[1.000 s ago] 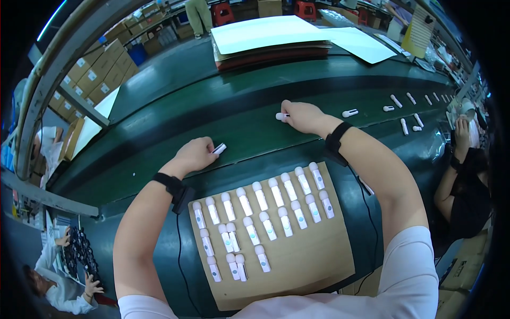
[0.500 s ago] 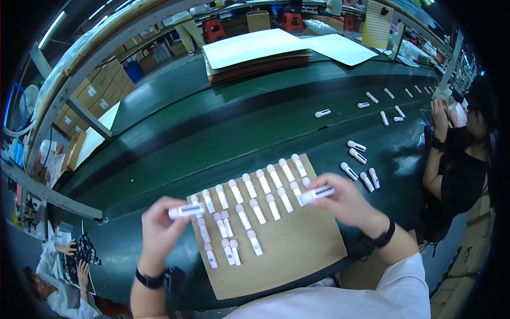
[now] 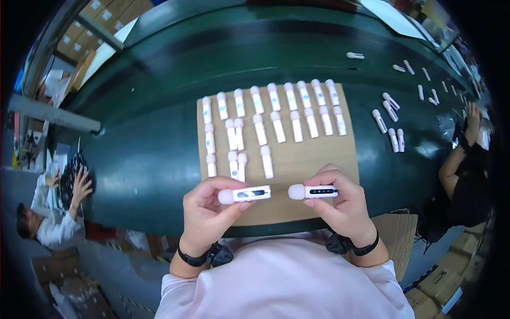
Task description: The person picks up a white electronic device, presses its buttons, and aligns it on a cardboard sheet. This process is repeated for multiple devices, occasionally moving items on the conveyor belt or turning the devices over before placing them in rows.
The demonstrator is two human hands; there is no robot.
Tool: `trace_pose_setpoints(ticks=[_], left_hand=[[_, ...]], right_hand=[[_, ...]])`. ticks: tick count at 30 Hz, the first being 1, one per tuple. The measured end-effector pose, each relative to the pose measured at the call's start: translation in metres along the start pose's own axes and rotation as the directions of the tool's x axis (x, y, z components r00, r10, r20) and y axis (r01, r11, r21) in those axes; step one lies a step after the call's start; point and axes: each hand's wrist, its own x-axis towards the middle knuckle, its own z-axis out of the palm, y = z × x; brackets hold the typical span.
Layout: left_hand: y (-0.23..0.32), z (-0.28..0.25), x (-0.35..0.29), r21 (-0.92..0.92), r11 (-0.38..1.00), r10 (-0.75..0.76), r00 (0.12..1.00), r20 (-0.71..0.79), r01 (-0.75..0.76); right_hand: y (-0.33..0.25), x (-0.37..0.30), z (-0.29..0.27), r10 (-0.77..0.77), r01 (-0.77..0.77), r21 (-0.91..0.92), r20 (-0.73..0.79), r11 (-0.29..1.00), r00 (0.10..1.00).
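Observation:
My left hand [image 3: 208,213] grips a small white wand-shaped device [image 3: 253,193] with a round pale-pink head, its long dark panel catching a reflection. In my right hand [image 3: 346,206] is a matching wand-shaped device [image 3: 298,192], pinched between thumb and fingers, its dark button panel facing up. Both are held level side by side, heads to the left, apart from each other, above the near part of a brown cardboard sheet [image 3: 319,157]. Beyond them, similar devices [image 3: 277,126] lie in rows on the sheet, round heads away from me. Several show a bluish round mark.
The cardboard lies on a green work surface [image 3: 154,154]. More loose wand devices [image 3: 380,121] lie to its right and farther back. A co-worker's arm [image 3: 451,167] is at the far right; another person's hand [image 3: 81,186] handles black parts at left. A metal bar [image 3: 58,114] juts in.
My view has tilted down. Both hands have come together from wide apart, each still holding its device. The right-hand device is turned so its round head points left and its panel shows.

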Motion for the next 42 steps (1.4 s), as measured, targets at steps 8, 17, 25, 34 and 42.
trace_pose_setpoints(ticks=[8, 17, 25, 34, 42], left_hand=[[-0.007, -0.002, -0.015, 0.082, 0.992, 0.091, 0.992, 0.083, -0.098], [-0.01, -0.003, -0.01, 0.12, 0.982, 0.131, 0.981, 0.14, -0.148], [-0.009, -0.001, -0.007, 0.165, 0.969, 0.162, 0.976, 0.144, -0.185], [-0.007, 0.002, 0.002, 0.403, 0.845, 0.29, 0.935, 0.205, -0.35], [-0.02, 0.0, 0.005, 0.338, 0.86, 0.339, 0.923, 0.183, -0.383]], right_hand=[[0.007, -0.002, 0.017, -0.067, 0.066, 0.028, 0.032, 0.997, 0.997], [0.012, 0.001, 0.02, -0.168, 0.168, 0.003, 0.005, 0.986, 0.986], [0.014, 0.003, 0.021, -0.202, 0.202, -0.015, 0.01, 0.979, 0.979], [0.011, 0.002, 0.027, -0.189, 0.206, 0.194, -0.1, 0.959, 0.977], [0.012, 0.004, 0.018, -0.164, 0.201, 0.245, -0.162, 0.949, 0.973]])
